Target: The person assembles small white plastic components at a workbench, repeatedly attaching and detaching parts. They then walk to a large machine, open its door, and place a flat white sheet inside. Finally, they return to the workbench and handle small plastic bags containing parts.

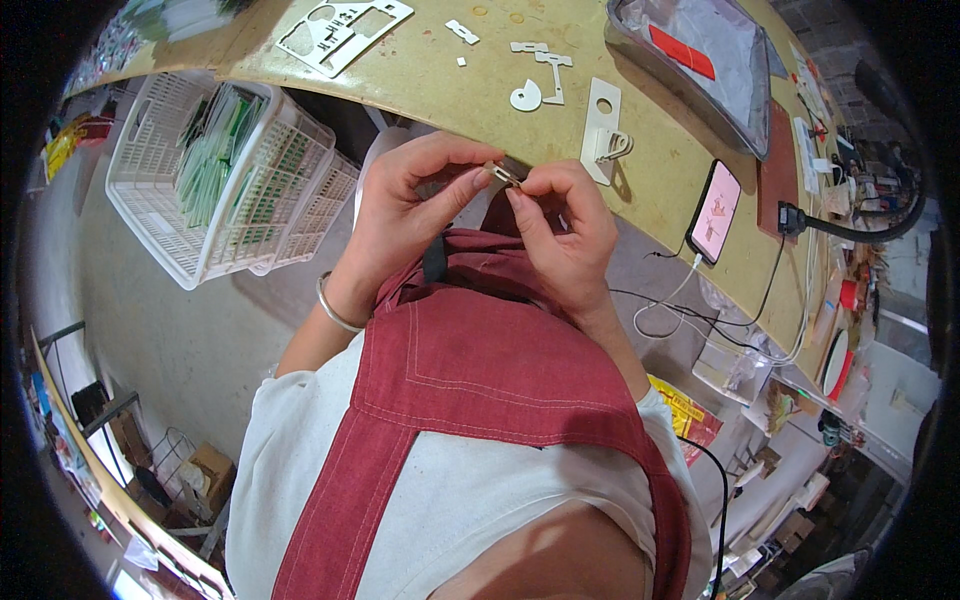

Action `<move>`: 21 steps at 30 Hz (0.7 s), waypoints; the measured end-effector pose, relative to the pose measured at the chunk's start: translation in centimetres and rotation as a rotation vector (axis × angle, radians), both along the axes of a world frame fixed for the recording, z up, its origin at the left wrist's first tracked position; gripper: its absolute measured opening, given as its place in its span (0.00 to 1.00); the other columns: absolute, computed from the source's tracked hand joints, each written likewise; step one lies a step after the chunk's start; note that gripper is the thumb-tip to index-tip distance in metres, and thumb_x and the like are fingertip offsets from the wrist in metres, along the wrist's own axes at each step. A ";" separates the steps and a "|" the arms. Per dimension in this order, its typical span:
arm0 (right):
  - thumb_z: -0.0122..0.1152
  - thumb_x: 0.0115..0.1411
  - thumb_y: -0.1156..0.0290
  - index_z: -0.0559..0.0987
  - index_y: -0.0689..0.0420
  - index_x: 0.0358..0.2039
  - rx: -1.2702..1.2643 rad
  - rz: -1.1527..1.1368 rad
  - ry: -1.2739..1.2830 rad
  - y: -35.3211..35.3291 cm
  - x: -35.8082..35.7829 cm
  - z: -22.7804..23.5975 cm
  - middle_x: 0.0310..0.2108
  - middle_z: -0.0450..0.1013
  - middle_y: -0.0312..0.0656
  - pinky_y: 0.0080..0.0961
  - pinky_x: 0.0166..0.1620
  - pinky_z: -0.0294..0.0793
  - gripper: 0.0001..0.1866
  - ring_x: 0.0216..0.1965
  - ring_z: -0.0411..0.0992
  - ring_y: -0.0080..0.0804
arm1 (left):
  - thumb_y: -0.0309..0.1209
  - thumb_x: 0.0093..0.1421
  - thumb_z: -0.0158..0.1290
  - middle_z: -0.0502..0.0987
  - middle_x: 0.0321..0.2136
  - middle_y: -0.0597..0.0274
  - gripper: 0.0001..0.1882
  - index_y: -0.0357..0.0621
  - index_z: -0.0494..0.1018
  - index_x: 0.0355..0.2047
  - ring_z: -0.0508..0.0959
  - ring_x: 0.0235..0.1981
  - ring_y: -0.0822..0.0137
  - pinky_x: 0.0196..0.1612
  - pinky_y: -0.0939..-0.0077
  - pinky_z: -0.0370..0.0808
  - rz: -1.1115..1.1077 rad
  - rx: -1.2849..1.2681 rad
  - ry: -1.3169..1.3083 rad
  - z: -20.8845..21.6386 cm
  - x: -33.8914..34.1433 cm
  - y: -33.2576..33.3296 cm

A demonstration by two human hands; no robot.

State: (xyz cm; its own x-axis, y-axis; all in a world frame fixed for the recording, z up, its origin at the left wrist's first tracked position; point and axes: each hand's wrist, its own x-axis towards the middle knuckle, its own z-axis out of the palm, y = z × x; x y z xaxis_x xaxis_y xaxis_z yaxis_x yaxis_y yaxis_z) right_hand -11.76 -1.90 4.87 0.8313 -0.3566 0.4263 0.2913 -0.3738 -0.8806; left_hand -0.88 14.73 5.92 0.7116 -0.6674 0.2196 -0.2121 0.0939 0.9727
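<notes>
Close together above my lap, at the table's near edge, my left hand (425,195) and my right hand (568,215) pinch a small pale flat piece (504,174) between them. It has a slot or notch, but its exact kind is too small to make out. Thumb and forefinger of each hand hold one end. On the table beyond lie loose white cut-out pieces: a round one with a notch (525,96), an angled one (552,78) and a short strip (461,32). A white plate with a hole and an upright loop part (602,135) stands right of my right hand.
A white cut-out sheet (342,36) lies at the far left of the table. Left below stands a white plastic basket (150,200) with green-edged sheets. At right are a phone (716,212) with a cable, and a grey tray (755,120) holding a red piece (682,52).
</notes>
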 end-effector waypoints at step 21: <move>0.66 0.63 0.80 0.76 0.60 0.38 0.323 0.094 0.134 0.2 -0.3 -0.1 0.33 0.72 0.29 0.13 0.34 0.69 0.07 0.32 0.68 0.12 | 0.24 0.67 0.58 0.81 0.38 0.64 0.08 0.35 0.77 0.45 0.78 0.40 0.77 0.45 0.81 0.76 -0.090 -0.028 0.191 -0.2 -0.6 -0.5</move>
